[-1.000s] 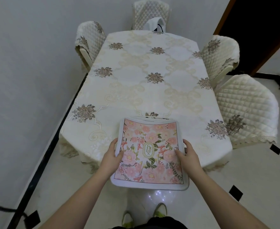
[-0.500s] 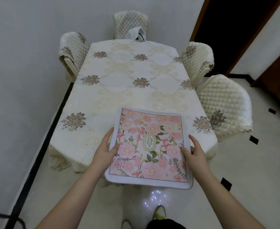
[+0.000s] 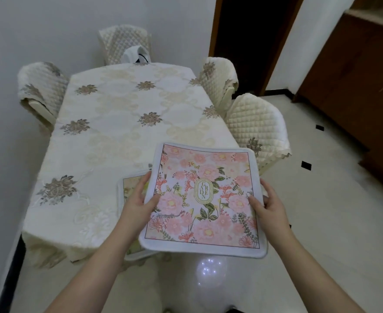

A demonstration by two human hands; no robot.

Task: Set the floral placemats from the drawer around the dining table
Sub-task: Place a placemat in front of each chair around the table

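Observation:
A pink floral placemat (image 3: 205, 199) with a "GARDEN" oval in its middle is held flat above the near right corner of the dining table (image 3: 118, 132). My left hand (image 3: 138, 205) pinches its left edge, thumb on top. My right hand (image 3: 268, 205) grips its right edge, thumb on top. A second placemat (image 3: 130, 186), yellowish, lies on the table at the near edge, mostly hidden under my left hand and the pink one; its lower corner shows by my left forearm.
The table wears a cream cloth with brown flower motifs. Quilted cream chairs stand around it: one at the left (image 3: 40, 89), one at the far end (image 3: 125, 42), two on the right (image 3: 256, 125). A dark wooden cabinet (image 3: 353, 86) and a doorway are to the right.
The stack has come apart: the pink placemat has shifted right and up, uncovering a second placemat lying on the table's near edge. The view has turned right.

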